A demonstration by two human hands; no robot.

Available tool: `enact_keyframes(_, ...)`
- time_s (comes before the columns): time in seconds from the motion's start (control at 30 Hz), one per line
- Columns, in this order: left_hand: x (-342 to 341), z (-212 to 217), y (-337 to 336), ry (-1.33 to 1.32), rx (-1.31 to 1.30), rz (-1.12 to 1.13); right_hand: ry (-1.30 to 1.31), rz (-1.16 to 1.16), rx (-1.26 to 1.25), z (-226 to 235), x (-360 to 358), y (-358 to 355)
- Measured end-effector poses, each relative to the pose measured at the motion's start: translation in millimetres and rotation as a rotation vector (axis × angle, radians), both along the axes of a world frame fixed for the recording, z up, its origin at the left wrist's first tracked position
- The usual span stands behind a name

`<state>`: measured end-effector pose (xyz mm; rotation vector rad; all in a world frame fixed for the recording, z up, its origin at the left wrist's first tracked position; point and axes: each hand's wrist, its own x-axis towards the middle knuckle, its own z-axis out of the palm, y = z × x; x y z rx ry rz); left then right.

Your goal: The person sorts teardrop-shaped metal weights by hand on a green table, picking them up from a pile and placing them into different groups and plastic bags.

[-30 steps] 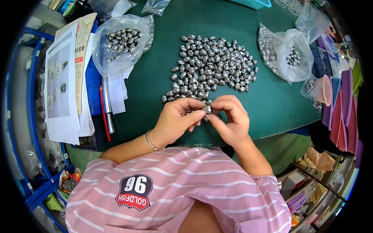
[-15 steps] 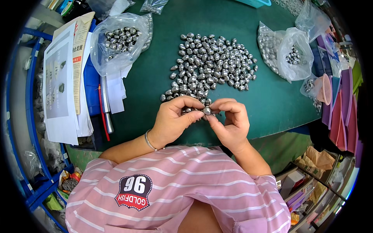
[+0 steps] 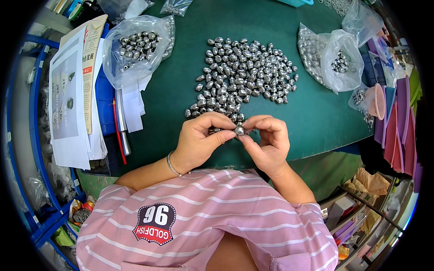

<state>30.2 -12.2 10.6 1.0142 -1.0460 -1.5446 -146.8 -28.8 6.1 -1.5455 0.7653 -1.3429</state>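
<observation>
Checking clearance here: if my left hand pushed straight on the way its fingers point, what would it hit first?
Most likely the small silver piece pinched at its fingertips, then the right hand just beyond; the left hand points rightward.

Bright, even overhead light, soft shadows; sharp centre, fisheye bending and black rim.

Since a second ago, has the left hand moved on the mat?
No. The left hand stays at the near edge of the loose pile of metal pieces, pinching one piece with the right hand.

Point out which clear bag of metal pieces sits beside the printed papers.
The clear bag at the table's far left, resting against the papers; the other bag lies far right.
</observation>
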Motion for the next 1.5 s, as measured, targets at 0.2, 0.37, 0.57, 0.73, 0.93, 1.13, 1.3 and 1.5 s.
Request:
enact_keyframes(0.2,-1,4,-1,0.060,0.054,-0.020,0.031,-0.033,-0.044,1,-1,1)
enact_keyframes(0.37,-2,4,-1,0.050,0.152,-0.047,0.230,-0.098,-0.247,11,-5,-9)
enact_keyframes(0.57,-4,4,-4,0.167,0.304,-0.085,0.786,-0.799,-0.709,47,-79,-100)
enact_keyframes(0.73,23,16,-26,-0.238,-0.096,0.263,0.765,-0.830,-0.517,43,-106,-116)
enact_keyframes(0.93,117,23,-115,-1.158,-0.567,0.792,0.718,-0.413,-0.382,27,-52,-68)
enact_keyframes(1.13,67,35,-85,-1.085,-0.797,0.660,0.744,-0.082,-0.191,9,-40,-37)
enact_keyframes(1.3,24,3,-14,-1.126,-0.782,-0.294,0.796,0.020,-0.083,8,-28,-27)
enact_keyframes(1.5,18,-15,-10,-1.222,-0.709,-0.286,0.815,0.157,0.027,14,-35,-28)
